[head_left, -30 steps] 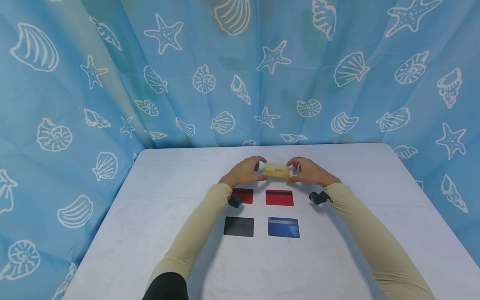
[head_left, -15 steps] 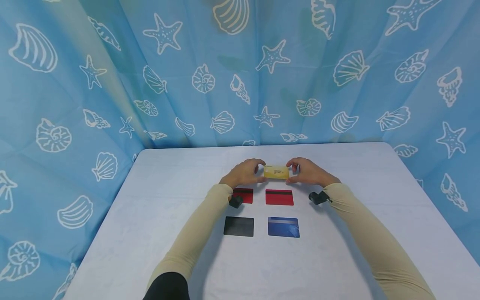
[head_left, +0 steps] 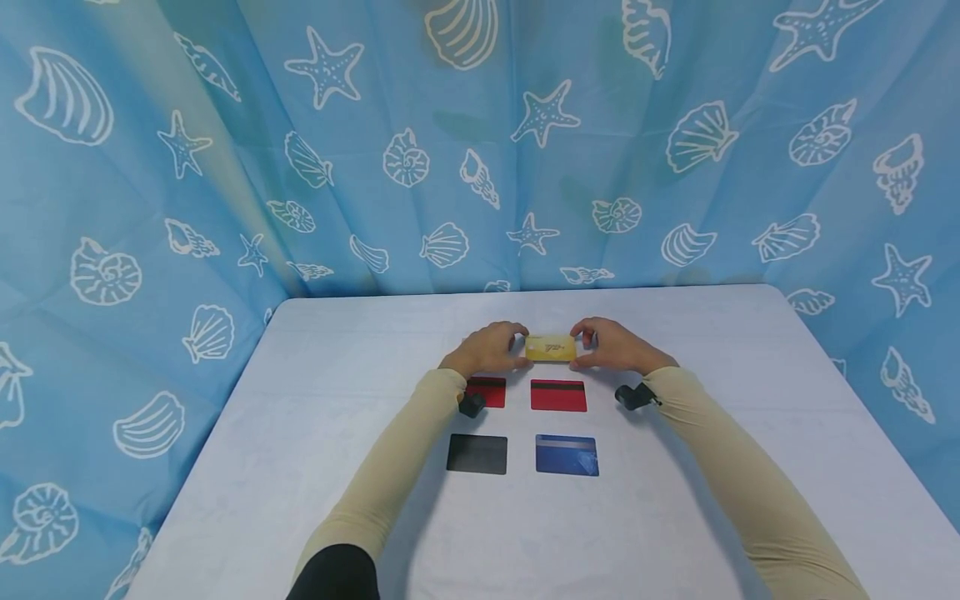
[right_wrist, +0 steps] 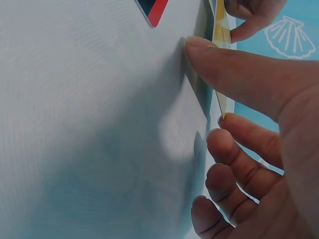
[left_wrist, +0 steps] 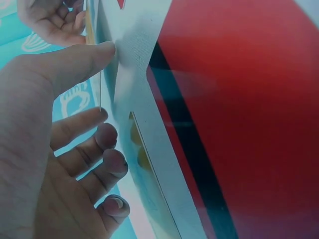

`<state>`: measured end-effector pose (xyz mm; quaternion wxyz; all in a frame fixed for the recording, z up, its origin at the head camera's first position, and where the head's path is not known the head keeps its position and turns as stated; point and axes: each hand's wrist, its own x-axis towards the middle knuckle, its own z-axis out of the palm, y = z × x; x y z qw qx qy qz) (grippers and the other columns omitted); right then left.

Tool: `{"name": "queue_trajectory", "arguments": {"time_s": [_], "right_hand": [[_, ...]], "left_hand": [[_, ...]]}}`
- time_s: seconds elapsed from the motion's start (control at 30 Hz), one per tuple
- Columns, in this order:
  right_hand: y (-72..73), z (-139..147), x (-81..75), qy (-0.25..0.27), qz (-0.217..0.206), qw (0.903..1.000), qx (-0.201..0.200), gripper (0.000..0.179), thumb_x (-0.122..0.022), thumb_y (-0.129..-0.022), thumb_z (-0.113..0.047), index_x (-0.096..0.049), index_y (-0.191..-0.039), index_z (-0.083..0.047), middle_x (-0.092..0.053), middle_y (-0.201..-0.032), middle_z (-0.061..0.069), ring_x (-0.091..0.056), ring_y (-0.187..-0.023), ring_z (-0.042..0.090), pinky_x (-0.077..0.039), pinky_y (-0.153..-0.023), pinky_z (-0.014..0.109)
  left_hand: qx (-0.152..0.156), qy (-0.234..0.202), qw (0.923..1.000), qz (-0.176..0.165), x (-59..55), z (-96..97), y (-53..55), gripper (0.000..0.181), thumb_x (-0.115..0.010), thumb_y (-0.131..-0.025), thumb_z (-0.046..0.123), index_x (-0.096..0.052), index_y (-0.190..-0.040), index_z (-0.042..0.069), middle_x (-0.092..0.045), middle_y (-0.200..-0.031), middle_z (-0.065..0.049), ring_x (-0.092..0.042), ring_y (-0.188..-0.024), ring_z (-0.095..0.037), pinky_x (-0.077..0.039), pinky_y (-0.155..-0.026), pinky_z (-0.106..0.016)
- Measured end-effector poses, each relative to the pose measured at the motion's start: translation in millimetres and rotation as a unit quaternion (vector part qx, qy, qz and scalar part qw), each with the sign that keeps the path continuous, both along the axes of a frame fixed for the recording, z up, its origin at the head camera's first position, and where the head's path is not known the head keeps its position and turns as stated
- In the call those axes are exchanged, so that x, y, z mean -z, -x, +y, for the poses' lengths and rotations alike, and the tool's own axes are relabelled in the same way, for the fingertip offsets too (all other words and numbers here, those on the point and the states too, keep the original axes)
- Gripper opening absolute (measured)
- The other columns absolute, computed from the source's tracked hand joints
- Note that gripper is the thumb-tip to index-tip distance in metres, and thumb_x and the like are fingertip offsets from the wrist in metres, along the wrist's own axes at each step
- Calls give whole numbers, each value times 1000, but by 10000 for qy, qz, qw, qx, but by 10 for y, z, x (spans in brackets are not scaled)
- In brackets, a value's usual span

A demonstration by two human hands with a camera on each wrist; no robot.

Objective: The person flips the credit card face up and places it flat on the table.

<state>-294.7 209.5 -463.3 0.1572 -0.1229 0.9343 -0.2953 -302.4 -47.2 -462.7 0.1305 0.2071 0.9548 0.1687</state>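
Between both hands, a yellow card point(head_left: 551, 348) tilts at the far middle of the table. My left hand point(head_left: 491, 348) pinches its left edge with thumb and index finger. On the opposite edge, my right hand point(head_left: 613, 346) does the same. The right wrist view shows the yellow card point(right_wrist: 222, 30) nearly edge-on, its lower side close to the cloth. Near the left hand's fingertips, the left wrist view has another, partly yellow card point(left_wrist: 144, 157); the left hand seems to hide it from the head camera.
Nearer on the white table point(head_left: 637, 517) lie two red cards with dark stripes, the left one point(head_left: 491, 390) partly behind a wrist camera, the right one point(head_left: 558, 396) in full view. Closer still are a dark grey card point(head_left: 477, 454) and a blue card point(head_left: 567, 455). A blue curtain point(head_left: 450, 200) hangs behind.
Both hands have brought the yellow card slightly lower and nearer, and its tilt has levelled out a little. The other cards have not moved.
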Motion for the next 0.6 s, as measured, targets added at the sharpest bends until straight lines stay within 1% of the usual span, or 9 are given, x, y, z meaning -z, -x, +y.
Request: {"name": "queue_trajectory", "arguments": {"time_s": [0.27, 0.5, 0.6], "right_hand": [[2, -15, -12, -3, -41, 10000, -20, 60, -85, -85, -26, -57, -136, -7, -56, -110, 12, -53, -105, 26, -50, -77, 27], [6, -5, -18, -46, -50, 10000, -38, 60, -84, -86, -26, -57, -136, -7, -56, -109, 12, -53, -104, 26, -49, -76, 27], [10, -4, -25, -45, -68, 9999, -75, 60, -84, -86, -26, -57, -135, -6, -56, -109, 12, -53, -102, 25, -49, -75, 27]], "left_hand": [[-40, 42, 10000, -54, 0, 15, 5, 65, -76, -90, 44, -55, -147, 22, -65, -129, -2, -59, -113, -18, -54, -105, -43], [68, 46, 10000, -27, -5, 29, 14, 63, -75, -91, 43, -56, -146, 20, -66, -130, -3, -60, -113, -18, -54, -106, -43], [60, 54, 10000, -40, -13, 30, 7, 63, -75, -90, 43, -55, -146, 20, -66, -130, -3, -60, -112, -18, -54, -106, -43]]}}
